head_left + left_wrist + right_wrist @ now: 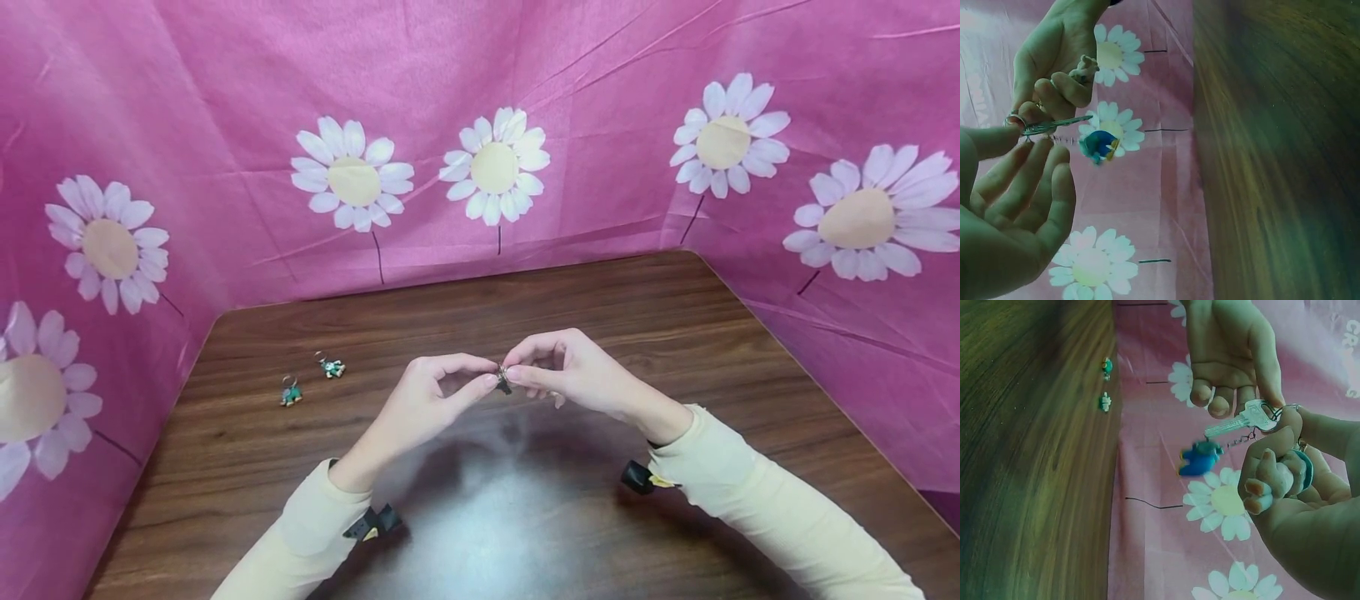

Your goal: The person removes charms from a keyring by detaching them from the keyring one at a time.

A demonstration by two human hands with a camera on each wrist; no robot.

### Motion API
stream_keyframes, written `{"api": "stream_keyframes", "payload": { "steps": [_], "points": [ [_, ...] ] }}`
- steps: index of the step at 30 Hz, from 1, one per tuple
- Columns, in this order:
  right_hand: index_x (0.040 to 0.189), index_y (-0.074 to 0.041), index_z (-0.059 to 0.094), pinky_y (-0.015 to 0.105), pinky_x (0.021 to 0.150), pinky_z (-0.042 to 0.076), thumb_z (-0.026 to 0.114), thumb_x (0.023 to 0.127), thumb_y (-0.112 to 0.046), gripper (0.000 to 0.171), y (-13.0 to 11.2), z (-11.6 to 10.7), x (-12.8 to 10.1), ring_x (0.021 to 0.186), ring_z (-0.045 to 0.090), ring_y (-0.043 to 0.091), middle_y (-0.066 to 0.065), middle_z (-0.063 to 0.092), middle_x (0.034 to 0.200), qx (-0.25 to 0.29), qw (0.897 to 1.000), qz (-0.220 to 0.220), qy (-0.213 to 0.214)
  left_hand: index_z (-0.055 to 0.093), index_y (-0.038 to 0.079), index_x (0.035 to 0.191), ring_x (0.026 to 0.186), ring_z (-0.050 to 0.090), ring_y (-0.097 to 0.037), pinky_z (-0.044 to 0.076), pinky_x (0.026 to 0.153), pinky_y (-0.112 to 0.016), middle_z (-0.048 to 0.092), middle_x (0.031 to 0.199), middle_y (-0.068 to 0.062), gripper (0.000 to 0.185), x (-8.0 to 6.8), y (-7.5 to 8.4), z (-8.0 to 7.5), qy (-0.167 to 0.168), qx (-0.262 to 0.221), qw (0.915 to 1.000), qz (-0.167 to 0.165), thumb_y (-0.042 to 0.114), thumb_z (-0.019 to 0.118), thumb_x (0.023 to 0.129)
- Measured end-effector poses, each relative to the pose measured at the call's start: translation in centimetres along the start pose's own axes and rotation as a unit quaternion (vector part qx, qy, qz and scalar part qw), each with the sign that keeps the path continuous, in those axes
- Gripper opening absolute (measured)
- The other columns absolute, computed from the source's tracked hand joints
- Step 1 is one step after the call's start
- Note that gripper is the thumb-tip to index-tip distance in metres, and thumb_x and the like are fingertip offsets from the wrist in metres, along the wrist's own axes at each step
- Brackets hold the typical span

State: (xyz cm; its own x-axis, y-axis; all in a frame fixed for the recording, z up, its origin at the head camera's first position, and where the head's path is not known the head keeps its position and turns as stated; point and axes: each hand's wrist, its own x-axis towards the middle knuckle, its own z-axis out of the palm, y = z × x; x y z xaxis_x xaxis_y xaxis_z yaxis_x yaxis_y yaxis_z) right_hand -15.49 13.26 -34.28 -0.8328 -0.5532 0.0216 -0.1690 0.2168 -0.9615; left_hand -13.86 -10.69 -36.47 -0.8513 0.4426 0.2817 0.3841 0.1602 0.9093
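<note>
Both hands meet above the table. My left hand [431, 396] pinches the key ring [1017, 120] between thumb and forefinger. From the other side, my right hand [588, 375] pinches the same ring with its fingertips. A silver key [1244, 422] hangs at the ring, its blade pointing away from the right hand. Below it, a blue figurine charm [1200, 457] dangles on a short chain, slightly blurred. A second figurine [1279, 474], pale with some teal, lies against the curled fingers of the right hand; how it is attached is hidden.
Two small green figurine keychains, one nearer [291, 392] and one farther [332, 367], lie on the left part of the wooden table [247, 467]. Pink cloth [600, 208] with white daisies stands around the table's back and sides.
</note>
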Motion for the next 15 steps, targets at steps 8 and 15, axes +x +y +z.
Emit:
{"api": "stream_keyframes", "payload": {
  "steps": [8, 15],
  "points": [
    [0.106, -0.011, 0.074, 0.030, 0.047, 0.049, 0.073, 0.096, -0.018, 0.012, -0.16, 0.22, -0.15, 0.067, 0.063, 0.019, 0.016, 0.069, 0.083, -0.005, 1.000, -0.009, -0.010, 0.071, -0.001, 0.114, 0.088, 0.073, -0.028, 0.061, 0.081, -0.041, 0.076, 0.098, -0.009, 0.019, 0.32, -0.23, 0.00, -0.047, -0.085, 0.9943, -0.046, 0.010, 0.067, 0.099],
    [0.106, -0.012, 0.074, 0.031, 0.047, 0.051, 0.073, 0.096, -0.018, 0.012, -0.10, 0.27, -0.16, 0.068, 0.065, 0.018, 0.009, 0.072, 0.085, -0.017, 1.000, -0.011, -0.010, 0.073, -0.002, 0.105, 0.084, 0.073, -0.030, 0.061, 0.075, -0.036, 0.075, 0.093, -0.010, 0.014, 0.26, -0.37, -0.10, -0.041, -0.094, 0.9940, -0.039, 0.009, 0.068, 0.098]
  ]
}}
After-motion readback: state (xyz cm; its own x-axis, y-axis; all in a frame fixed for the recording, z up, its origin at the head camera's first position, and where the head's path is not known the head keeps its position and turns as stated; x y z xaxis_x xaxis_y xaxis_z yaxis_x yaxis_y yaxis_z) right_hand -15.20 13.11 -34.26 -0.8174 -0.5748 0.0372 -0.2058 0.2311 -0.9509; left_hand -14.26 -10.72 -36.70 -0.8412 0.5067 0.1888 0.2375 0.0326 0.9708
